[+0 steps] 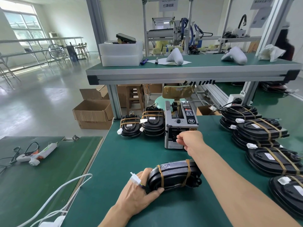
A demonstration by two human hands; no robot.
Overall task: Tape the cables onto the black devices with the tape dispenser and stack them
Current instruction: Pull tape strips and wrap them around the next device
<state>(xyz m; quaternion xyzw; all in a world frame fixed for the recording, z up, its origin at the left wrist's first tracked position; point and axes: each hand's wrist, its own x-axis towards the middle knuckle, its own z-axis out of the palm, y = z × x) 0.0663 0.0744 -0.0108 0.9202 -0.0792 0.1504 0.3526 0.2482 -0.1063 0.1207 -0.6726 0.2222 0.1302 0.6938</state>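
Black device [173,175] near centre on green mat [131,154], long axis left-right, gripped at left end by left hand [141,192]; right hand [188,139] far-side at tape dispenser [180,125] outlet, fingers curled, tape pinch unclear.

A factory assembly floor. Green-matted counters [147,154] sit in aluminium-profile frames [113,102], with an upper shelf [193,66] above. Identical black devices [260,130] stand in taped stacks by an electric tape dispenser [181,123]. A glue gun [37,154] lies on the side counter. Cardboard boxes [93,113] sit on the polished floor [41,99]. Behind, a gantry machine [178,33] and a hanging station sign [168,4] mark further work stations.
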